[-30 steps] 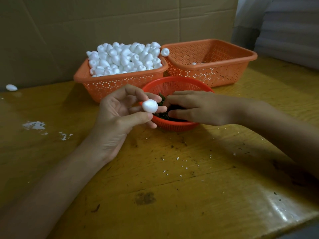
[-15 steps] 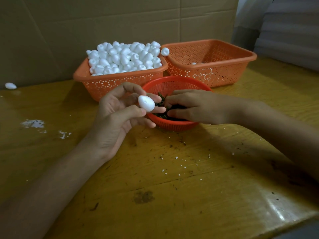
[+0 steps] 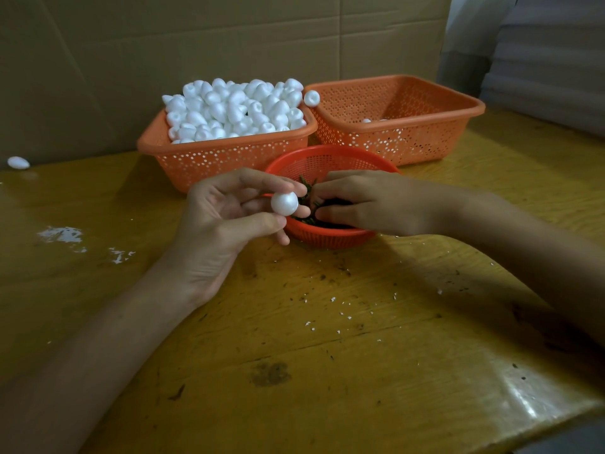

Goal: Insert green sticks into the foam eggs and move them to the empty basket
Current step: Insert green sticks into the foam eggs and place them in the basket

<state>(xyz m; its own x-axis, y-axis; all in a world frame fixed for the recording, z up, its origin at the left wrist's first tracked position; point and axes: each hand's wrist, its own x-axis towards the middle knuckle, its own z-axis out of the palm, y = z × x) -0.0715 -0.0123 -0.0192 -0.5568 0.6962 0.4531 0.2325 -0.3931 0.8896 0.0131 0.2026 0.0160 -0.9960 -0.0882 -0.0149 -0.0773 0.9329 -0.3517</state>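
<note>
Head view: the left hand is raised palm-up over the middle of the worktop. It pinches one white foam egg between the thumb below and the fingertips above and behind. The held egg is just at the near left rim of a round red basket. This basket stands a little behind the worktop's centre and holds green sticks.

The right hand reaches into the red basket from the right, palm down, with its fingers bent and their tips among the sticks. Whether it has hold of a stick cannot be told.

Behind, along the far edge, two square orange baskets stand side by side and touching. The left orange basket is heaped with a pile of foam eggs. The right orange basket shows only a few white pieces at its bottom. One egg sits on the rims where the two meet.

A stray egg lies near the far left edge, against the cardboard wall. White crumbs are scattered on the worktop's left side.
</note>
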